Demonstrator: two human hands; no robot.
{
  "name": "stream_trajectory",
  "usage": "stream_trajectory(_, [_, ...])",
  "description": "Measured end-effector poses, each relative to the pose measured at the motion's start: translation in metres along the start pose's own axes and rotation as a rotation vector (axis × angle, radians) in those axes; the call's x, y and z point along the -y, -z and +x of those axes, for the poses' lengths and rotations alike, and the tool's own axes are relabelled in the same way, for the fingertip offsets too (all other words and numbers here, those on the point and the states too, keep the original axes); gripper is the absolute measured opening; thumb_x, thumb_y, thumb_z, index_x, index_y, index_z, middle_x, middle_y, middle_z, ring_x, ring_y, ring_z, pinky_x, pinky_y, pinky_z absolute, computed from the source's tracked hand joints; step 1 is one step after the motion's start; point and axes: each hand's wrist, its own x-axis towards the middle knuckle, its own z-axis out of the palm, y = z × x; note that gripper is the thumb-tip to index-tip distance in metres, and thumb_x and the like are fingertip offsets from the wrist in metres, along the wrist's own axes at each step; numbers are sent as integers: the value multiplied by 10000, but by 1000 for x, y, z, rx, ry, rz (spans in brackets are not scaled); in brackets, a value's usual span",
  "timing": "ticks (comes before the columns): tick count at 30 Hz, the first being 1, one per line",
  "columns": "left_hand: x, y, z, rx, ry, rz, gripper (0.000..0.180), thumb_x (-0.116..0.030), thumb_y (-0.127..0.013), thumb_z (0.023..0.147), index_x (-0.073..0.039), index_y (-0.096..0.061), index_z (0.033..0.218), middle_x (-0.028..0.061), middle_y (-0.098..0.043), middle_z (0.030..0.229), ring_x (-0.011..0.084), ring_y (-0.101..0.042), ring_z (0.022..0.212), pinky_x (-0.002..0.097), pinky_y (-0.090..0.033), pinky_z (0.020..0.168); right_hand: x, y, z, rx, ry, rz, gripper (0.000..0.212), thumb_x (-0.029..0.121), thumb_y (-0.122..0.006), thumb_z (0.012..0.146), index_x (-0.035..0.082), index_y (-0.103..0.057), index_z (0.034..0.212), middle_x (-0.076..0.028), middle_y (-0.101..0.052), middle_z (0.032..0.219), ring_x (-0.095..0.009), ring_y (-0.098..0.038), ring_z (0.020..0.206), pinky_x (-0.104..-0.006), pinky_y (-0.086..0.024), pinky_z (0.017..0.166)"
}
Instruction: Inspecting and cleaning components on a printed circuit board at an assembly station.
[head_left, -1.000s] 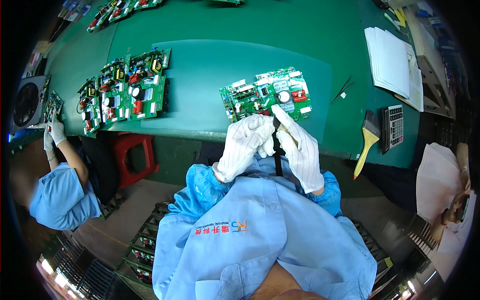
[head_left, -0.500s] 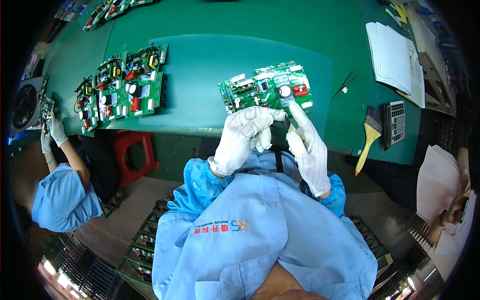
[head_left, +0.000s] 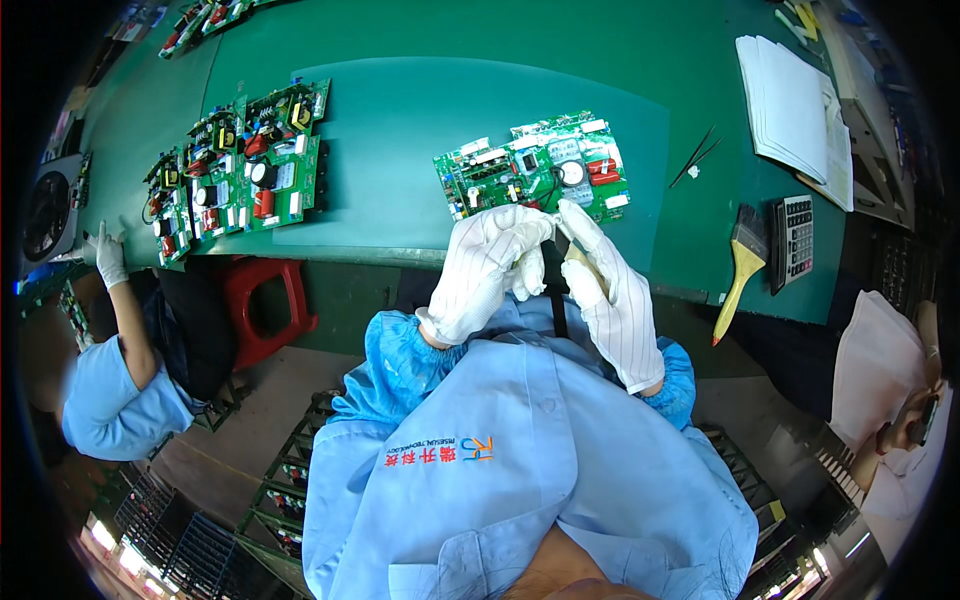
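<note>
Both hands wear white striped gloves and meet just in front of a green circuit board on the bench. My left hand is closed, thumb and forefinger pinched together; whatever they hold is too small to make out. My right hand is closed round a small tan-handled tool, mostly hidden by the fingers. Its fingertips touch or nearly touch those of my left hand. The board lies flat, carrying a round capacitor, red parts and white connectors; its near edge sits just beyond my fingertips.
More populated boards stand at the left. To the right lie tweezers, a paper stack, a yellow-handled brush and a calculator. A red stool and a co-worker's gloved hand are at the left.
My right fingertips have moved left and closed in on my left fingertips. The tool's dark blade, visible before, is now mostly covered. The co-worker's hands have moved apart.
</note>
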Motion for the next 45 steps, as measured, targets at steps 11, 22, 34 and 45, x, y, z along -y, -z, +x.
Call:
stream_trajectory(11, [0, 2, -3, -17, -46, 180, 237, -192, -574, 912, 33, -648, 928, 25, -540, 568, 87, -467, 473, 237, -356, 463, -3, 5, 0, 44, 17, -116, 449, 49, -541, 904, 46, -522, 1352, -147, -601, 1274, -255, -628, 1095, -310, -471, 932])
stream_trajectory(22, [6, 3, -2, -3, -85, 182, 224, -210, -563, 917, 6, -611, 884, -4, -502, 559, 54, -416, 468, 218, -317, 455, 2, 4, 2, 54, 0, -49, 448, 34, -543, 892, 56, -540, 1339, -139, -603, 1280, -241, -625, 1090, -305, -473, 924])
stream_trajectory(34, [11, 1, -1, -17, -250, 338, 218, -201, -585, 933, 13, -611, 900, -3, -522, 580, 64, -426, 477, 228, -334, 463, -4, 2, 3, 13, 38, -20, 429, 40, -539, 898, 60, -559, 1326, -138, -630, 1222, -212, -642, 950, -296, -493, 855])
stream_trajectory(45, [5, 1, -2, -30, -122, 262, 242, -232, -562, 938, -6, -587, 857, -14, -496, 567, 57, -412, 476, 228, -317, 464, -2, 2, 5, 52, 22, -8, 456, 32, -535, 902, 55, -526, 1357, -154, -621, 1236, -230, -627, 1039, -308, -472, 914])
